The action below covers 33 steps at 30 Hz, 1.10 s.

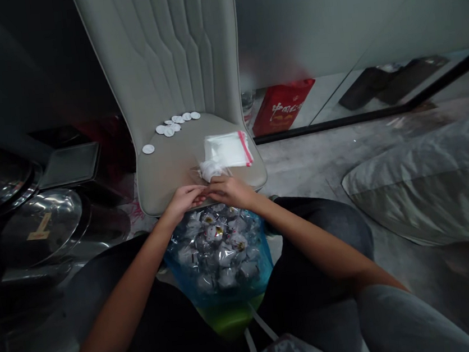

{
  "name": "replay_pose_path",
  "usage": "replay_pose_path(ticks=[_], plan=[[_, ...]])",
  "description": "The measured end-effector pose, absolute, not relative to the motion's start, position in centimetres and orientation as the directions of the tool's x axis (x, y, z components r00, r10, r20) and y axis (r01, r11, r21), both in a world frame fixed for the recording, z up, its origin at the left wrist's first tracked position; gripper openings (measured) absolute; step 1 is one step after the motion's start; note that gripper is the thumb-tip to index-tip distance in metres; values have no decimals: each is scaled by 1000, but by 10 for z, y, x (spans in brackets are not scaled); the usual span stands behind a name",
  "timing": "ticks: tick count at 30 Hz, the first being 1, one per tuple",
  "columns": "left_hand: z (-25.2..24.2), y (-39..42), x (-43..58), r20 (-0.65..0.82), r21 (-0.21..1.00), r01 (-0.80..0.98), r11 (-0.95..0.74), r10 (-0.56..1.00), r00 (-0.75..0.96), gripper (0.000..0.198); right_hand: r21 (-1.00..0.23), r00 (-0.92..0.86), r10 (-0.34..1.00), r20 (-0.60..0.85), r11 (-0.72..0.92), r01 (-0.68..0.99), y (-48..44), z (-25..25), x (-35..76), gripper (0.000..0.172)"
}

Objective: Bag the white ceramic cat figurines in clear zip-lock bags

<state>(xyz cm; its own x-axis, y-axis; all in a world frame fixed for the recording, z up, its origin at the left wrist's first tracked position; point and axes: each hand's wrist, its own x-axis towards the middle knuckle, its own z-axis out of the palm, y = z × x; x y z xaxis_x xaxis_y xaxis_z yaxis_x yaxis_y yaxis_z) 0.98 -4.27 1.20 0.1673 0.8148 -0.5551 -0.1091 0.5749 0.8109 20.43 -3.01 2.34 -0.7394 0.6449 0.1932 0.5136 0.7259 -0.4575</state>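
Floor, far left: stacked stainless steel bowls (59,216), one marked with a tan T-shaped label (40,226); a dark tray (70,165) leans just behind them.

Seat, left side: white round discs (175,120) lie in a loose cluster near the chair back of a cream upholstered chair (161,54), with a lone disc (148,149) apart from them.

Left hand (182,200): over the front edge of the seat, fingers curled inward, meeting the right hand's fingertips. Any grasp: cannot tell.

Lap: a blue-tinted plastic bag (217,251), packed with small wrapped pieces, sits directly below both hands, green toward its lower end.

Right hand (228,192): fingers bent toward the left hand, just below a crumpled clear wrap (211,170). Holding or merely beside it: cannot tell.

Seat, right side: a clear packet of white material (227,150) with a red strip lies flat, touching the crumpled wrap.

Beyond the chair: a glass tumbler (247,106) and a red box (283,107) with gold characters, behind a black frame (379,108).

Floor, right: a large grey cushion (434,181).
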Motion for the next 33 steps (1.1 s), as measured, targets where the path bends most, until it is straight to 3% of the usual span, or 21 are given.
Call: replay_pose_path(ticks=[6,20,24,27,30,33], plan=[[16,-43,13,-544,824,-123,553,833,99,6,-458,-707,660,253,725,513,-33,18,201,24],[13,-41,14,-526,836,-134,531,847,78,12,-415,-689,697,199,697,584,-35,27,206,23],[12,-38,13,-525,838,-146,526,850,45,10,-579,-620,727,295,653,489,-33,34,211,19],[11,-37,12,-520,843,-136,520,853,43,8,-796,-419,836,355,505,334,-27,43,218,21],[10,-37,12,-521,845,-112,523,852,45,10,-964,-181,958,225,245,103,-16,53,230,28],[9,-36,10,-518,848,-98,521,854,51,11,-982,-38,991,132,125,-144,-5,62,247,34]])
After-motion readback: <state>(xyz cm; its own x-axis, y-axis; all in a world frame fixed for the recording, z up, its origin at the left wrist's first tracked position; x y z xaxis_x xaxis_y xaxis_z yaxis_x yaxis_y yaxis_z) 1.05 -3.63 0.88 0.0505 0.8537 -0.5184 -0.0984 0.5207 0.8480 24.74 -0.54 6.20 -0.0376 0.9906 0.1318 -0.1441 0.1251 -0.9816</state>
